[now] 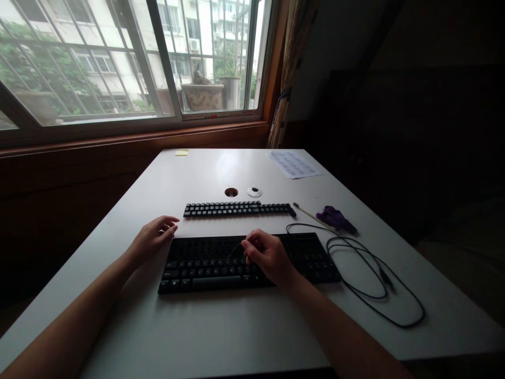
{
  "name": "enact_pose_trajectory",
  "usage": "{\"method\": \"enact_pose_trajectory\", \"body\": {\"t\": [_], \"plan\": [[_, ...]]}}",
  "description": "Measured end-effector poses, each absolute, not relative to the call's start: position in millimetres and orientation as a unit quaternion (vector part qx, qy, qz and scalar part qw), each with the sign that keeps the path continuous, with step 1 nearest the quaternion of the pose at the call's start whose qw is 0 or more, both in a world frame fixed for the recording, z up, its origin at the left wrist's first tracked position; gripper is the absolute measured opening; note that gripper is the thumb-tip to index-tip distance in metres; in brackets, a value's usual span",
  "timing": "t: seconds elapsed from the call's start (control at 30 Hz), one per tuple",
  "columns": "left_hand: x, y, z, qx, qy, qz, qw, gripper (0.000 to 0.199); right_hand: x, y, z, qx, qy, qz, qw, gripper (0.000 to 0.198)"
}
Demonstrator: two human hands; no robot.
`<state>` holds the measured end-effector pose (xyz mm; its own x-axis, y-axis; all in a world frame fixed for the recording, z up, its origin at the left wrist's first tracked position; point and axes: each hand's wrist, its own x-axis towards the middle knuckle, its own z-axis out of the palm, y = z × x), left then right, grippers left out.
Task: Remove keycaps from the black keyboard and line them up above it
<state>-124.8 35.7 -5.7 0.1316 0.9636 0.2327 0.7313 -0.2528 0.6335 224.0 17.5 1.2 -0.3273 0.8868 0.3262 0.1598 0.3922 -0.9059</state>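
Note:
A black keyboard (221, 281) lies in front of me. Its lower rows still carry keycaps, while the upper rows and the right block look bare and dark. Over its middle, my right hand (268, 253) is closed, pinching a thin dark tool (235, 250) that slants down to the keys; its exact kind is too small to make out. My left hand (154, 234) rests by the keyboard's upper left corner, holding nothing, its fingers loosely bent and apart. Beyond the keyboard, loose black keycaps (221, 209) are lined up in rows.
The white table (130, 326) carries a coiled black cable (384, 284) on the right. Near it lie a purple cloth (334, 217) and a thin stick with a dark end (310, 213). Farther back are printed papers (294, 164), a round cable hole (231, 192), its white cover (254, 192) and a yellow note (181, 152).

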Motion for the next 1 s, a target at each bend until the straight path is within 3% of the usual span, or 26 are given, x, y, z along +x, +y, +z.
{"method": "enact_pose_trajectory", "body": {"t": [0.37,1.0], "plan": [[-132.0,36.4,-10.4,0.794,0.523,0.26,0.167,0.031,227.3,17.6,3.2,-0.388,-0.739,0.33,0.44,0.02],[-144.9,37.4,-11.6,0.802,0.485,0.23,0.263,0.03,229.1,18.0,4.9,-0.399,-0.747,0.286,0.448,0.03]]}}
